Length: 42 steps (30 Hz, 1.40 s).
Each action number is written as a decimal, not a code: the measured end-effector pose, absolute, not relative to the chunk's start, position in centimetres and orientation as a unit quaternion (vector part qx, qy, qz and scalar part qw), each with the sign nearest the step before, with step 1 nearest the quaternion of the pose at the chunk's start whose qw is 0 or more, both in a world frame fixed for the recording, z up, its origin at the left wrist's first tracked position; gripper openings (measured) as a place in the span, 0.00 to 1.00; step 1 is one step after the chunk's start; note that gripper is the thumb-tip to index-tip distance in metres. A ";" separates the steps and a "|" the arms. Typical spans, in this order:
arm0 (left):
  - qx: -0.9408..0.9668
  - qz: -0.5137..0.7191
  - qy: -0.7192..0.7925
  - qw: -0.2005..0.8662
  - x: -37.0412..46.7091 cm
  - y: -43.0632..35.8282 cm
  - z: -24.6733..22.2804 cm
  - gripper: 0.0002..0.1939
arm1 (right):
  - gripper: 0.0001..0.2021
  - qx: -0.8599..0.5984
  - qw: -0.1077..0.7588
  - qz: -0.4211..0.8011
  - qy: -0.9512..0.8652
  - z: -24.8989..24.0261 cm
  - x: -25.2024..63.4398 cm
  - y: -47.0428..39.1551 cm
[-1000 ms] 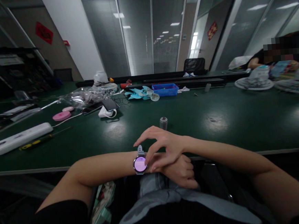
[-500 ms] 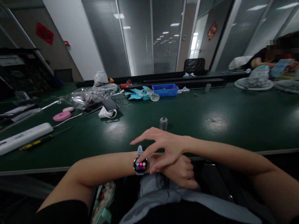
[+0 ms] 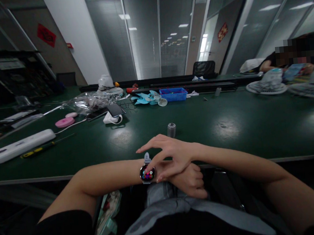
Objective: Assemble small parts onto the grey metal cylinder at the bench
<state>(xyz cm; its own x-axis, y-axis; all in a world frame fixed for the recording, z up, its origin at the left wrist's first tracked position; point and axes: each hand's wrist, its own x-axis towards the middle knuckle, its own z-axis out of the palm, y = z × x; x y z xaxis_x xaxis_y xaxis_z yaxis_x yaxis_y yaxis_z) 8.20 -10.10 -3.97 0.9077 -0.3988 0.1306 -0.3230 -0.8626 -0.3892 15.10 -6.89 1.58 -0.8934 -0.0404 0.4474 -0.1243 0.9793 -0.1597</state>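
Note:
A round smartwatch (image 3: pixel 147 174) with a pale grey strap sits on my left wrist, its lit screen showing several coloured app icons. My left hand (image 3: pixel 191 181) is closed in a loose fist in front of my body, and I see nothing in it. Over its back and wrist lies my right hand (image 3: pixel 174 153), fingers spread. The right index fingertip rests at the upper part of the watch face and covers some of it. The right thumb is by the left wrist, beside the watch. Just beyond my right hand, a small metal cylinder (image 3: pixel 171 130) stands upright on the green table (image 3: pixel 195 118).
At left lie a white power strip (image 3: pixel 24 145), a yellow-black screwdriver (image 3: pixel 38 150), and a pink round object (image 3: pixel 65 122). Farther back are clear plastic wrap (image 3: pixel 87 103), light-blue fan blades (image 3: pixel 147 97) and a blue basket (image 3: pixel 173 95). Another person (image 3: pixel 272 63) sits at far right near fan parts.
My right index fingertip has shifted slightly down on the watch face. Both arms otherwise hold the same pose. The other person's head has moved a little.

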 end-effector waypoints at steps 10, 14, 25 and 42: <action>-0.967 -0.146 0.159 0.134 8.3 -9.9 -4.7 0.16 | 0.18 0.027 0.256 0.099 -0.961 1.5 15.3 -6.6; -0.974 -0.111 0.143 0.138 8.4 -10.1 -4.6 0.16 | 0.14 0.045 0.260 0.105 -0.959 1.4 15.3 -6.6; -0.971 -0.110 0.162 0.141 8.5 -10.0 -4.6 0.17 | 0.24 0.007 0.230 0.044 -0.972 2.2 15.3 -7.3; -0.969 -0.141 0.157 0.132 8.2 -9.9 -4.4 0.13 | 0.13 0.023 0.277 0.079 -0.957 1.6 15.4 -6.6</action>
